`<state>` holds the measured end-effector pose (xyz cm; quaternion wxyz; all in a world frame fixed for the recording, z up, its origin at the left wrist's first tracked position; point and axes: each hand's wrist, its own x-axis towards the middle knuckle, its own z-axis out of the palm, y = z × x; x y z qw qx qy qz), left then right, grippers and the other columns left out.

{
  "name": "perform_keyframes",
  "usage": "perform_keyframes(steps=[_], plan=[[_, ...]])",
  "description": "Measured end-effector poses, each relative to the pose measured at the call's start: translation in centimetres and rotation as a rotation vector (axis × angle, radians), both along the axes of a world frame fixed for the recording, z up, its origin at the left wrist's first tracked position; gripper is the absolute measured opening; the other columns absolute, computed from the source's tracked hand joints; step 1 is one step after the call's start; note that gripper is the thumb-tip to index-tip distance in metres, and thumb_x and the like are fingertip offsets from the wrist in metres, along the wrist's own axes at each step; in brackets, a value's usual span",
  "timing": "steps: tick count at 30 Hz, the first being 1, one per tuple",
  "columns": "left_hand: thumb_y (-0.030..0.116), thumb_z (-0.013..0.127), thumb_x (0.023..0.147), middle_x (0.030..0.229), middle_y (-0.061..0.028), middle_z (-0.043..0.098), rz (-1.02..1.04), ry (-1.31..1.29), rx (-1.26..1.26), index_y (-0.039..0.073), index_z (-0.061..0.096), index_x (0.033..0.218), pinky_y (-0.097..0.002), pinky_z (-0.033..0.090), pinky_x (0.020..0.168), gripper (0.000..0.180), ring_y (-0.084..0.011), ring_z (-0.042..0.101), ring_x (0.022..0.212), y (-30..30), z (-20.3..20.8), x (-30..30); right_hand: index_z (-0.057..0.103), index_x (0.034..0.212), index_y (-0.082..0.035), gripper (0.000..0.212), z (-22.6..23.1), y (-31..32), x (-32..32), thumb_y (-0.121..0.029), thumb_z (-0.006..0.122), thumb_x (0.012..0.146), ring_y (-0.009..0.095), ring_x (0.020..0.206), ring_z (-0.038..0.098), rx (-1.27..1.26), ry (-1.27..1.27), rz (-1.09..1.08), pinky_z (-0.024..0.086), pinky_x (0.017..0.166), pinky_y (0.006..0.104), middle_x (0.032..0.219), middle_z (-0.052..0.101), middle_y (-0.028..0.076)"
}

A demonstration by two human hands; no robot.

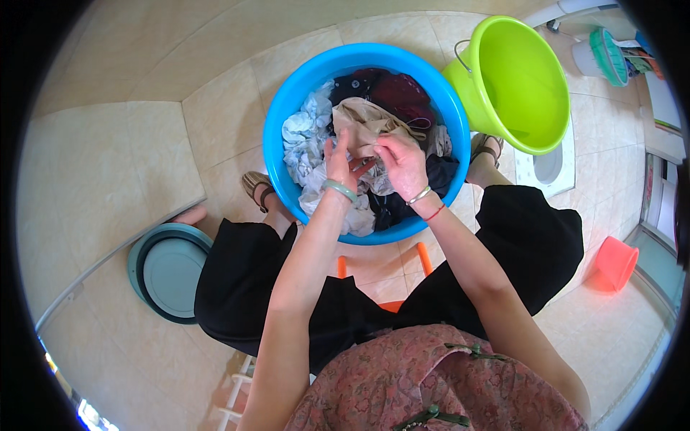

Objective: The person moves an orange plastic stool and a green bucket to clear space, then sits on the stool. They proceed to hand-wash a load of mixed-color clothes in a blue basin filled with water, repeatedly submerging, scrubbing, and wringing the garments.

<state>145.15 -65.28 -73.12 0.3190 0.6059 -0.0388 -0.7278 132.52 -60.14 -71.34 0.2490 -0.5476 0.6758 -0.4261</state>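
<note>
One tan cloth (359, 116) gets handled: the right hand (405, 162) seems to pinch it; the spread left hand (338, 167), at nine o'clock, should grab too.

The hands (403, 165) hide part of the beige cloth (366, 118), while black trousers (244, 276) cover most of the orange stool (425, 258).

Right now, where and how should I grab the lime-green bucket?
Best bet: right hand hooked over the lime-green bucket's near rim, coming from the person's side. The round mouth faces up and that edge looks unobstructed, while its left side sits close to the blue basin. The wire handle is there too, so probably more awkward.
</note>
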Motion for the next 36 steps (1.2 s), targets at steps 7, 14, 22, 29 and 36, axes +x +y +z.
perform_keyframes(steps=[7,14,22,29,36], plan=[[0.054,0.043,0.093,0.117,-0.0102,0.061,-0.054,0.623,-0.189,0.006,0.055,0.122,-0.0373,0.045,0.095,0.058,-0.0233,0.057,0.108,-2.7,4.0,2.2,0.065,0.090,-0.007,0.011,4.9,-2.6,4.1,-0.013,0.061,0.081,0.031,0.083,0.061,-0.087,0.061,0.256,0.051,0.072,0.0373,0.095,0.063,0.010],[0.044,0.079,0.069,0.125,-0.0113,0.052,-0.164,-0.279,-0.001,0.000,0.031,0.137,-0.0347,0.044,0.091,0.095,-0.0277,0.054,0.109,-2.2,-3.5,6.1,0.066,0.086,-0.006,0.012,-3.0,-2.0,2.5,-0.016,0.062,0.082,0.034,0.082,0.062,0.047,-0.023,0.144,0.049,0.074,0.0421,0.087,0.066,0.013],[0.020,0.057,0.089,0.116,-0.0182,0.061,-0.388,-0.906,-0.401,-0.003,0.049,0.125,-0.0349,0.043,0.094,0.043,-0.0280,0.057,0.108,-1.4,-10.7,5.1,0.064,0.100,-0.007,0.027,-11.6,-8.9,-2.3,-0.025,0.066,0.080,0.033,0.097,0.061,0.372,0.097,-0.144,0.048,0.083,0.0425,0.098,0.066,0.014],[0.036,0.051,0.095,0.112,-0.0118,0.063,-0.186,-0.641,-0.514,-0.004,0.056,0.119,-0.0304,0.043,0.090,0.047,-0.0195,0.058,0.102,-2.5,-8.2,7.3,0.064,0.085,-0.015,0.023,-11.5,-9.6,1.2,-0.036,0.066,0.076,0.030,0.091,0.062,0.572,0.333,-0.071,0.042,0.084,0.0499,0.096,0.066,0.010],[0.040,0.060,0.090,0.117,-0.0091,0.059,0.201,-0.177,-0.242,-0.002,0.052,0.121,-0.0309,0.045,0.089,0.054,-0.0166,0.056,0.101,-7.7,-11.2,6.8,0.059,0.090,0.002,0.024,-12.1,-11.4,-5.7,-0.020,0.065,0.082,0.011,0.073,0.053,0.404,-0.768,-0.490,0.045,0.068,0.0269,0.078,0.059,0.004]])
